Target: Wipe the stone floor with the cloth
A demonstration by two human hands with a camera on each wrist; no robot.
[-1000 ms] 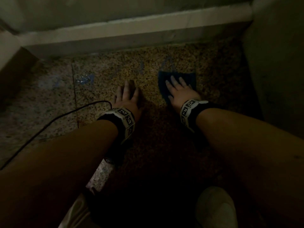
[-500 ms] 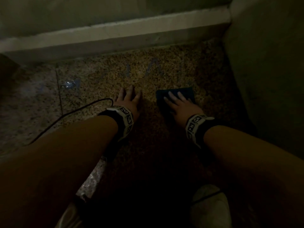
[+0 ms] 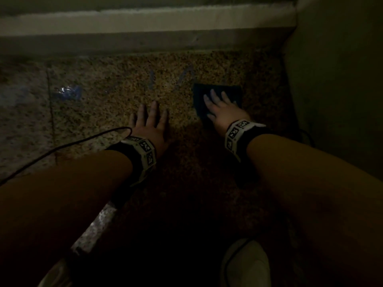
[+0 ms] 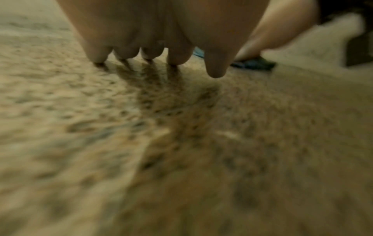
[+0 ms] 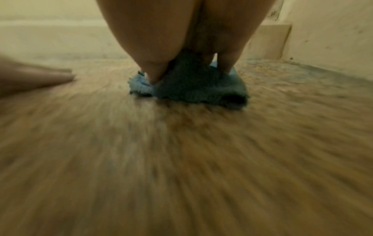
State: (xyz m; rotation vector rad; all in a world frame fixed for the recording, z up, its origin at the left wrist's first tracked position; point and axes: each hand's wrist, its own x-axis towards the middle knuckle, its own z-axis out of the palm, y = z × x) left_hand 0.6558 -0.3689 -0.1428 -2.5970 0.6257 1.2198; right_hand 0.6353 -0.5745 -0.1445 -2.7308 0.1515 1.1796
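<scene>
Two bare hands are lying flat on the speckled stone floor, side by side and a little apart. The right hand is pressing down on the blue cloth, its fingers straight and slightly spread across the fabric, gripping nothing. From the right wrist view the cloth is sitting bunched under the fingertips, its near edge rumpled against the floor, which is showing streaked blur.

The left hand is resting palm down on bare stone just left of the cloth, its fingers straight and a little apart, holding nothing. In the left wrist view the fingertips are touching the floor in a row, the thumb is pointing down beside them, and a corner of the cloth is showing behind.

The cloth is lying toward the far right part of the floor, near the pale wall on the right and short of the light skirting ledge running along the far edge. A thin black cable is trailing across the stone from the left wrist band. A second patterned band is circling the right wrist. A wet bluish patch is glinting on the floor well to the left. A pale shoe is showing at the bottom, in deep shadow.
</scene>
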